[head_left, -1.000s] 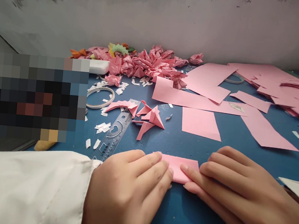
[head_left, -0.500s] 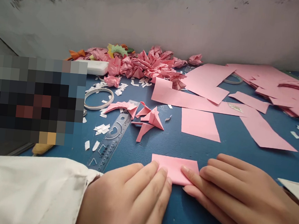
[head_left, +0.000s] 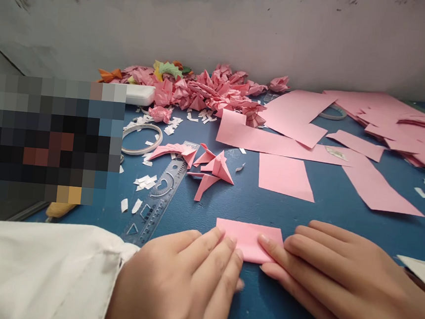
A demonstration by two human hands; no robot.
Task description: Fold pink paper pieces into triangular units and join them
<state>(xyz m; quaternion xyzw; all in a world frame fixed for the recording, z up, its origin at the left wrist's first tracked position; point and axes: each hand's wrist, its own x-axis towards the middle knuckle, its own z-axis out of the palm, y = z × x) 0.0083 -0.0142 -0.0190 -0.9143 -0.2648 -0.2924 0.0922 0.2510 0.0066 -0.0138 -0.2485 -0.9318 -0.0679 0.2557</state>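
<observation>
A folded pink paper (head_left: pixel 245 232) lies flat on the blue table, its fold along the edge nearest me. My left hand (head_left: pixel 183 281) holds down the paper's left part with the fingertips, fingers close together and the thumb tip showing beneath them. On the other side, my right hand (head_left: pixel 343 280) has its index finger on the right part, with the thumb at the near edge. Beyond the paper are several pink folded paper pieces (head_left: pixel 217 167), partly over a clear plastic ruler (head_left: pixel 157 194).
A pink paper square (head_left: pixel 286 177) and larger pink sheets (head_left: pixel 376 112) lie at the right. Crumpled pink paper forms a pile (head_left: pixel 210 95) by the wall. A tape roll (head_left: pixel 142 149), white scraps (head_left: pixel 145 182) and a yellow handle (head_left: pixel 59 209) are on the left.
My left hand has shifted slightly left and its thumb tip now shows below the fingers. The right hand and the folded paper stay almost where they were.
</observation>
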